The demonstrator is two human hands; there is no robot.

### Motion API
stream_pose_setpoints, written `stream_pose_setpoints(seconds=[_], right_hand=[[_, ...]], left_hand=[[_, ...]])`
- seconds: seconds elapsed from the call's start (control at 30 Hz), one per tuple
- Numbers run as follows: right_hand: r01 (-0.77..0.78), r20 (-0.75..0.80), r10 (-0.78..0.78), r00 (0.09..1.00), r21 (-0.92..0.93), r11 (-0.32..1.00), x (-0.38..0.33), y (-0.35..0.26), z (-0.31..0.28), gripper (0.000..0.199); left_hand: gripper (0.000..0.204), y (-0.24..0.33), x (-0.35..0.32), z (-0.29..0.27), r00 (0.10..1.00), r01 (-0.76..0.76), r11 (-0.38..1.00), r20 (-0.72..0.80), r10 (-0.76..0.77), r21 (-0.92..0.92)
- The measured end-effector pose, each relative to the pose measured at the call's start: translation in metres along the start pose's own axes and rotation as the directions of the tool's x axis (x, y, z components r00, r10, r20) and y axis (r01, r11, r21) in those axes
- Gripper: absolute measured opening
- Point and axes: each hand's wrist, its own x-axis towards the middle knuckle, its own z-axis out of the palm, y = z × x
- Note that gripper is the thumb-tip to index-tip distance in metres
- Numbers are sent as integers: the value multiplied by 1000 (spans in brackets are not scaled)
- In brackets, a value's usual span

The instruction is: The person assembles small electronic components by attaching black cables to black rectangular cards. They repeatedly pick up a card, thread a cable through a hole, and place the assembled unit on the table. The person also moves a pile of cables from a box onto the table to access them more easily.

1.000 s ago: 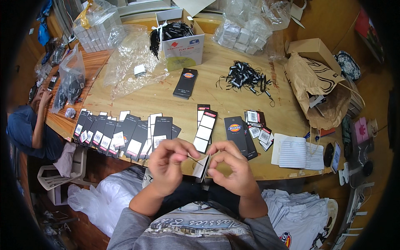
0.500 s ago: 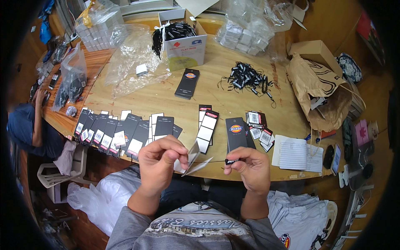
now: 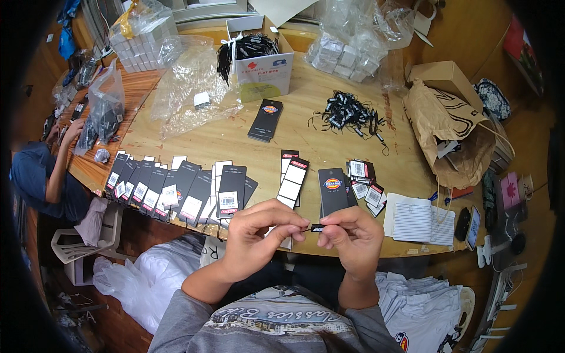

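Observation:
My left hand [image 3: 259, 235] and my right hand [image 3: 353, 235] are close together above the table's front edge. Thumb and forefinger of the right pinch a small black plastic tag fastener [image 3: 317, 227]. Its thin dark cord [image 3: 306, 229] runs to the left fingertips, which are pinched together on it. Just beyond the right hand lie dark hang tags [image 3: 333, 187] with a round logo. White-panelled labels [image 3: 293, 178] with red ends lie beyond the left hand and are partly hidden by it. Left of it, a dark tag with a barcode sticker [image 3: 228, 202] ends a row of overlapping tags [image 3: 150, 185].
Loose black fasteners [image 3: 347, 112] lie heaped at the back right, and more fill a white box [image 3: 265, 73]. Small barcoded tags [image 3: 368, 185], a lined notebook [image 3: 418, 219] and a paper bag [image 3: 447, 126] are to the right. Another person's arm [image 3: 56, 165] reaches in at far left.
My left hand has moved right, up to my right hand, and the cards it held are no longer seen in it. A barcode sticker now shows at the row's right end.

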Motion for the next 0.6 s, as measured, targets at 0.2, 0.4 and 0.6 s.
stream_pose_setpoints(seconds=[0.2, 0.4, 0.6], right_hand=[[7, -6, -7, 1000, -10, 1000, 1, -1, 3, 9], [-42, 39, 44, 998, -51, 998, 1, -1, 0, 7], [-133, 146, 118, 982, 96, 987, 2, 0, -8, 8]], left_hand=[[18, 0, -4, 4, 998, 49, 996, -45, -53, -75], [25, 2, -2, 0, 998, 39, 998, 45, -41, 51], [43, 3, 8, -8, 970, 152, 984, 206, -131, -93]])
